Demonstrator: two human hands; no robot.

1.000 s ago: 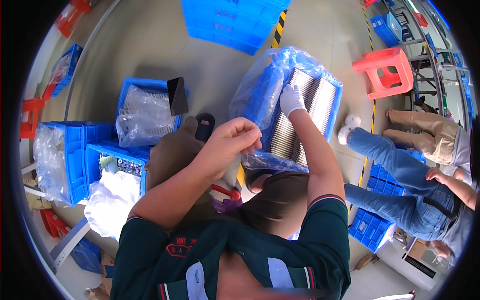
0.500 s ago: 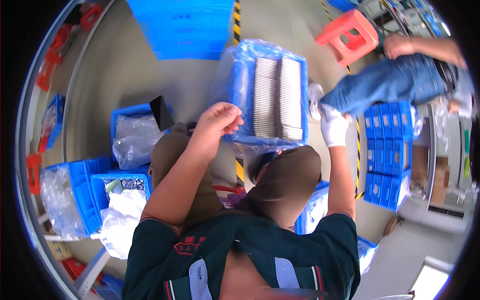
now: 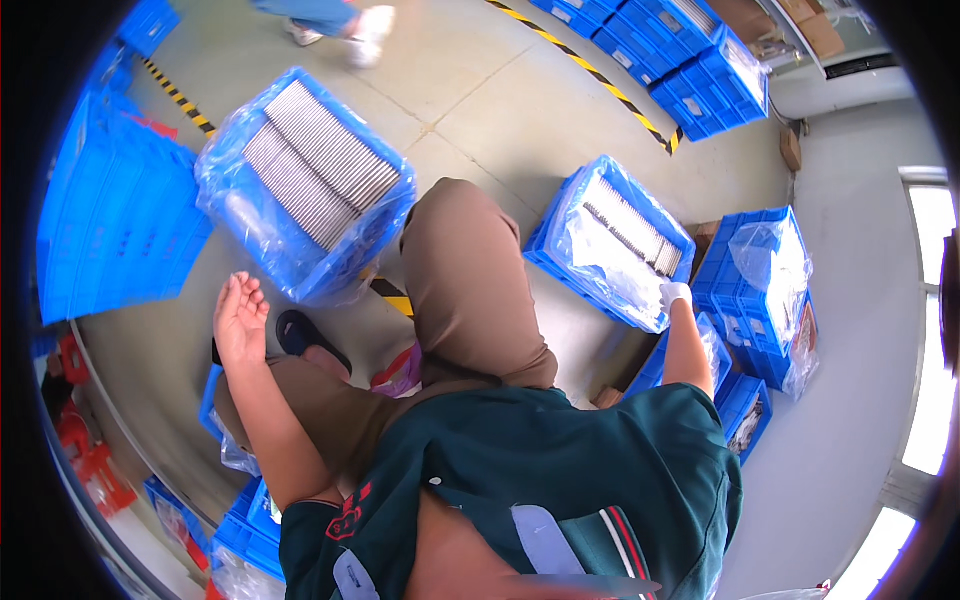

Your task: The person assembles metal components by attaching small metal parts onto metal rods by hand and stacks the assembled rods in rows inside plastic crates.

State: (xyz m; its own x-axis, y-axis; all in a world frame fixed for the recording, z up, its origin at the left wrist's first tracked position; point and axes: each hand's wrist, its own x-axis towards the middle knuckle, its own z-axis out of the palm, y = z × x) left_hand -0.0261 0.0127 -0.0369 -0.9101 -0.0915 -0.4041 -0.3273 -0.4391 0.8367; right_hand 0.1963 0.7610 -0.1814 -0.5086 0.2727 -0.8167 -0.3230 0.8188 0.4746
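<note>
My bare left hand [image 3: 241, 318] is raised with its palm turned up, fingers loosely curled and nothing in them. Beyond it stands a blue plastic crate [image 3: 225, 205] lined with clear film, holding two long rows of thin, pale flat pieces [image 3: 320, 165]. On the right, my right hand [image 3: 675, 293] wears a white glove and reaches to the near right corner of another film-lined blue crate [image 3: 548, 243]. In that crate lies a row of thin pale pieces [image 3: 630, 225] with a dark edge, beside crumpled film. The right fingers are too indistinct to show a grip.
Tall stacked blue crates [image 3: 120, 220] stand at the left. More blue crates [image 3: 755, 325] are stacked beyond my right arm, by the wall. Further crates [image 3: 690, 100] line the back right. Yellow-black tape [image 3: 580, 70] marks the floor. Another person's shoe [image 3: 371, 36] shows at the top.
The view has swung to the right, bringing the second crate into sight. My right hand has come to that crate's corner. My left hand has moved away from the first crate, its fingers loosened.
</note>
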